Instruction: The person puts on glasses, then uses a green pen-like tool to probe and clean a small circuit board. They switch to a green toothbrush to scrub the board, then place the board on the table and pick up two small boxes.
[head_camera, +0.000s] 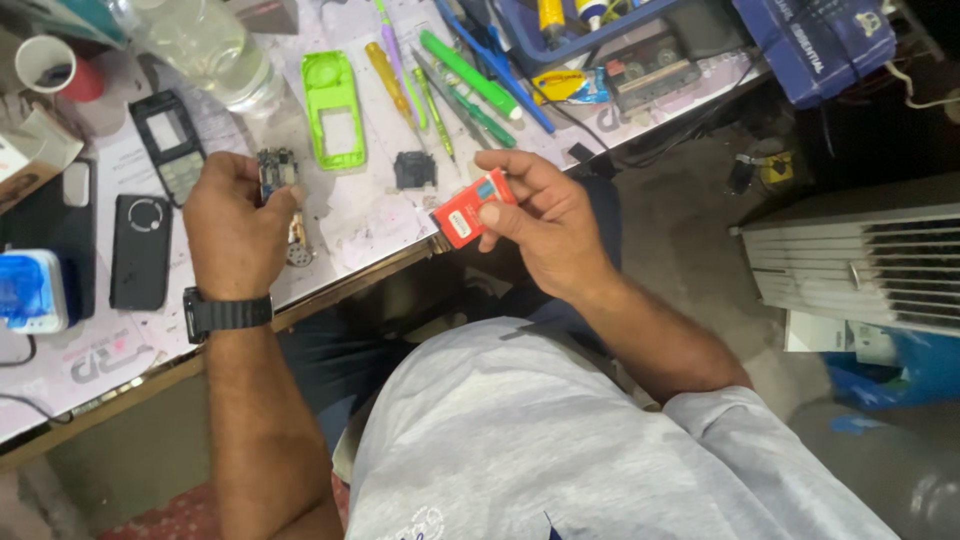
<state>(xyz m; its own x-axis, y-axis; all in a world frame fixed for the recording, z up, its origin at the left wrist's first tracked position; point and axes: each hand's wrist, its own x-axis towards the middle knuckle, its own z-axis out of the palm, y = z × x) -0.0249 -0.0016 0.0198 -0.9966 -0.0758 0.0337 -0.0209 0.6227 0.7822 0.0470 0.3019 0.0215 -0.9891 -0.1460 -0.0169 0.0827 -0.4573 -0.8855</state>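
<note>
Head view is showing a person in a grey shirt sitting at a cluttered table (100, 370) covered with a pale printed mat. The left hand (232, 225), with a black wristwatch at the wrist, is closing its fingers around a small bare phone circuit board (277, 172) and holding it just above the table surface. The right hand (545, 222) is pinching a small flat red rectangular pack with a white label (472, 209) between thumb and fingertips, over the table's front edge, well apart from the board.

Between the two hands, a bright green plastic phone frame (334, 110) and a small black square part (414, 170) are lying on the table. Beyond them a yellow-handled screwdriver (388, 80) and green-handled tools (468, 74) are lying side by side. Left of the left hand, a black phone front frame (172, 146) and a black phone back cover (141, 251) are resting near a blue and white box (30, 290). A clear plastic bottle (208, 47) is lying at the far edge.
</note>
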